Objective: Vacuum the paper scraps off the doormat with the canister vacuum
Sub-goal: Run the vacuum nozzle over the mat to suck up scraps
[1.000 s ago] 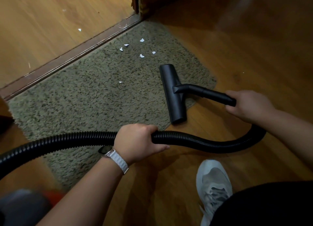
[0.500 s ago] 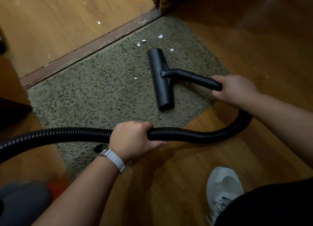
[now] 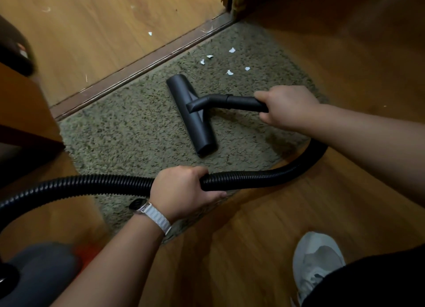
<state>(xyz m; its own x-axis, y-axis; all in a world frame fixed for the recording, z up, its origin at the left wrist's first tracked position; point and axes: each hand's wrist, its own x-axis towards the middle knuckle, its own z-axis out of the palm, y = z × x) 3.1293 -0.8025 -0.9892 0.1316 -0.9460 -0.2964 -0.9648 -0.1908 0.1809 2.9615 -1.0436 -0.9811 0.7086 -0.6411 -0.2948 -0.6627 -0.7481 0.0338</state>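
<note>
We stand on dim wooden floor (image 3: 253, 249), a dark threshold strip (image 3: 138, 69) running to a chipped door frame (image 3: 238, 6).

Left hand (image 3: 184, 189) sits knuckles up, fingers (image 3: 213, 195) wrapped right round the hose (image 3: 253, 178), bare forearm angling in from the lower left. Right hand (image 3: 285, 107) is out further ahead, curled in a fist over the wand (image 3: 241, 102), arm reaching in from the right.
</note>
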